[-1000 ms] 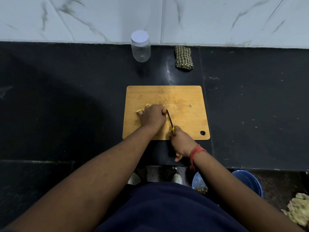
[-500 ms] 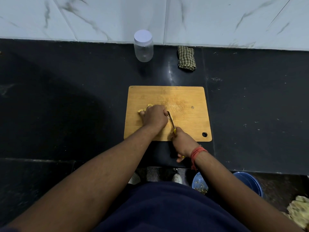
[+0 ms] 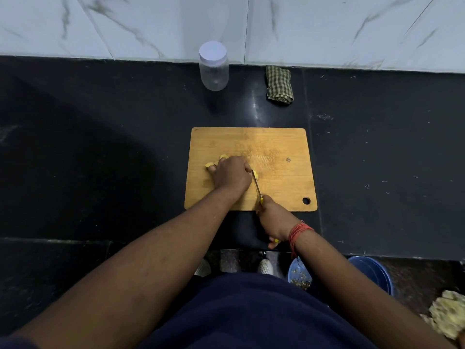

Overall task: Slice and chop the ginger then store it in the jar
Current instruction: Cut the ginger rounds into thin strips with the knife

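Observation:
A wooden cutting board lies on the black counter. My left hand is curled over the yellow ginger at the board's left half, hiding most of it; pale bits peek out past the fingers. A cut slice lies just right of the knife blade. My right hand grips the knife's yellow handle at the board's near edge, blade pointing away against my left knuckles. The clear plastic jar with a white lid stands closed at the back by the wall.
A folded checked cloth lies right of the jar. Below the counter edge sit a blue bowl of peels and a blue bucket on the floor, with a pale heap at far right. Marble wall tiles back the counter.
The knife has cut through, and a yellow slice now shows to the right of the blade. Both hands stay in the same places on the board.

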